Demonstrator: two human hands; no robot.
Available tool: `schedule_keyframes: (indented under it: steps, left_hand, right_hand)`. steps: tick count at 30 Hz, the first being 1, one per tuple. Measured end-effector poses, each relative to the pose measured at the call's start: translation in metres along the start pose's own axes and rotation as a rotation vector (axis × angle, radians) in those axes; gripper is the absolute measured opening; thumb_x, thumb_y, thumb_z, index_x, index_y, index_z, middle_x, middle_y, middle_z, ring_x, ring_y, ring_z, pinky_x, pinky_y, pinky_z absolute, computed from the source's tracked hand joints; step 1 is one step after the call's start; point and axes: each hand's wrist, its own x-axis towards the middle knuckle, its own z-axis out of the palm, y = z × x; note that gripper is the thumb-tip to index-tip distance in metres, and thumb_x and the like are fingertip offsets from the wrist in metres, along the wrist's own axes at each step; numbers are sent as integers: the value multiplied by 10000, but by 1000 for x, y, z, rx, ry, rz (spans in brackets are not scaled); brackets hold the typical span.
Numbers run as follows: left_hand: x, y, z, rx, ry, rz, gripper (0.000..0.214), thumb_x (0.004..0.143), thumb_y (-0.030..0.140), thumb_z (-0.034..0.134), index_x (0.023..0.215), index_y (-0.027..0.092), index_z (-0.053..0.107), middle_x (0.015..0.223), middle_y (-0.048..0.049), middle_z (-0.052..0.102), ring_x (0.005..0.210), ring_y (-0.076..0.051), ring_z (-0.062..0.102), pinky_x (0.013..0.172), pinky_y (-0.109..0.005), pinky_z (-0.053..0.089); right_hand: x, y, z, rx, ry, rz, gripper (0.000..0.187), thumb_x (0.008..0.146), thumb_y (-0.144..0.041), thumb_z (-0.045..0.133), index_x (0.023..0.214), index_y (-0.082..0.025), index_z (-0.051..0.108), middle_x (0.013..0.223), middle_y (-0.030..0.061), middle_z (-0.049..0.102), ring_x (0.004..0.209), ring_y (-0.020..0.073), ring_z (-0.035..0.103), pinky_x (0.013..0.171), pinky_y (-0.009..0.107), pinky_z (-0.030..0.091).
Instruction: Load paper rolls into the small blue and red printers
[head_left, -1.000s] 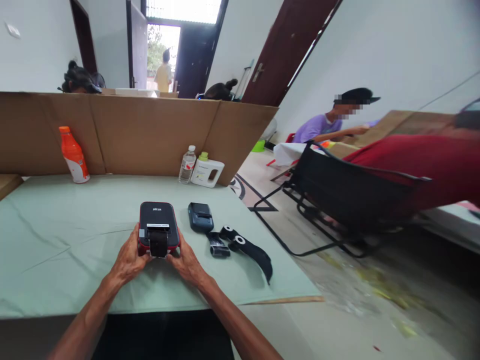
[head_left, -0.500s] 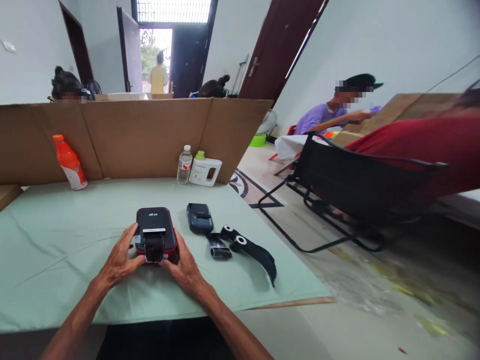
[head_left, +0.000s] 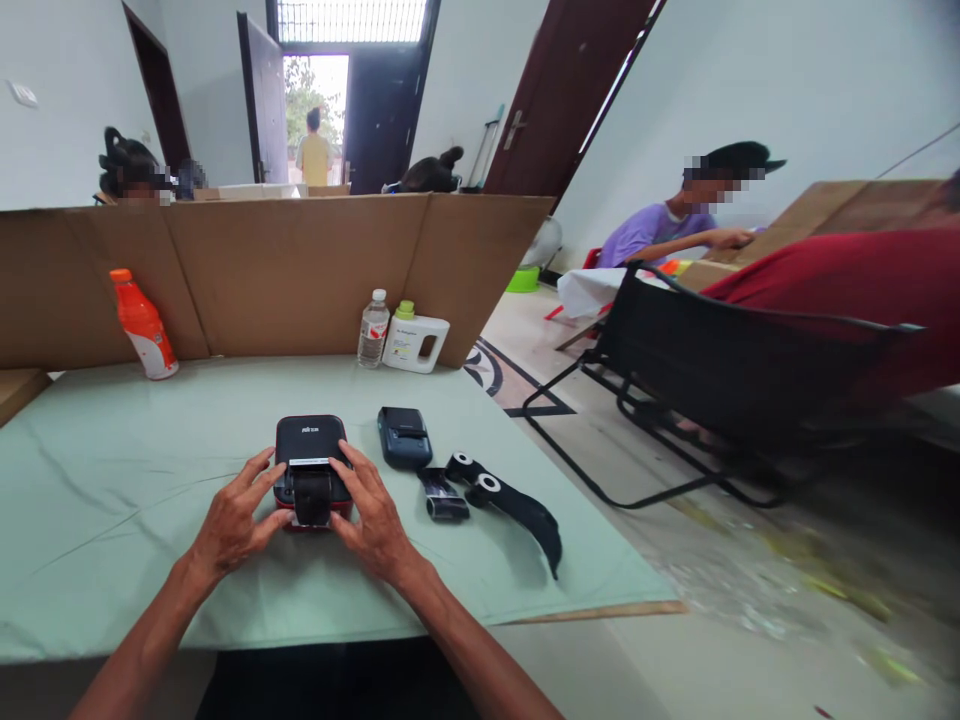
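Observation:
A small black box with a red base, looking like a portable label printer [head_left: 309, 440], rests on the green cloth in front of me, a dark strip [head_left: 312, 498] hanging over its near face. My left hand [head_left: 236, 515] is at its left side, thumb against the front and fingertips at the edge. On the right side, my right hand [head_left: 373, 515] lays its fingers over the top edge, its thumb near the front corner. To the right lie a second dark printer [head_left: 405, 437], a small roll of dark film [head_left: 446, 497] and a curved black strap with white rings [head_left: 517, 505].
A cardboard screen [head_left: 292, 270] stands along the table's back. Before it are an orange bottle [head_left: 145, 325], a clear water bottle [head_left: 373, 332] and a white jug [head_left: 415, 342]. Right of the table stands a black folding chair [head_left: 735, 390]; other people sit nearby.
My right fingers have moved from the printer's side up onto its top edge. My left fingers have spread a little along the left side. The printer has stayed on the cloth.

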Motion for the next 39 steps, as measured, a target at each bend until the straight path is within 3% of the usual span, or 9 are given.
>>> schedule_keyframes:
  steps: [6, 19, 25, 30, 39]
  left_hand:
    - [-1, 3, -3, 13, 30, 57, 412, 917, 272, 692, 1326, 262, 649, 1481, -141, 575, 1306, -314, 625, 1053, -515, 575]
    - [3, 2, -8, -30, 45, 53, 486, 852, 256, 776, 1320, 236, 650, 1470, -142, 600, 1286, -316, 644, 1081, -519, 554]
    - [3, 3, -8, -20, 62, 70, 405, 871, 256, 756, 1266, 234, 672, 1436, -140, 624, 1262, -305, 661, 1060, -491, 573]
    - [-2, 6, -1, 20, 129, 79, 373, 897, 268, 732, 1265, 240, 673, 1388, -142, 642, 1165, -287, 710, 978, -447, 623]
    - [-12, 8, 19, 168, 227, 75, 409, 929, 215, 667, 1332, 223, 594, 1316, -153, 673, 1159, -292, 716, 966, -450, 638]
  right_hand:
    - [-2, 1, 2, -5, 7, 1, 760, 786, -125, 634, 1514, -255, 461, 1644, 138, 371, 1511, 334, 379, 1208, 586, 395]
    - [-2, 1, 5, -17, 22, 11, 771, 767, -120, 633, 1509, -251, 472, 1628, 133, 391, 1497, 335, 396, 1202, 581, 409]
    - [-1, -1, 1, -11, -9, 8, 762, 785, -125, 628, 1517, -248, 457, 1638, 142, 378, 1502, 339, 390, 1206, 587, 398]
    - [0, 0, 1, -43, 11, -3, 752, 795, -143, 647, 1515, -249, 461, 1628, 145, 394, 1496, 337, 400, 1198, 577, 411]
    - [3, 7, -2, -88, -19, -54, 746, 785, -166, 664, 1504, -206, 472, 1629, 166, 397, 1525, 343, 359, 1202, 580, 403]
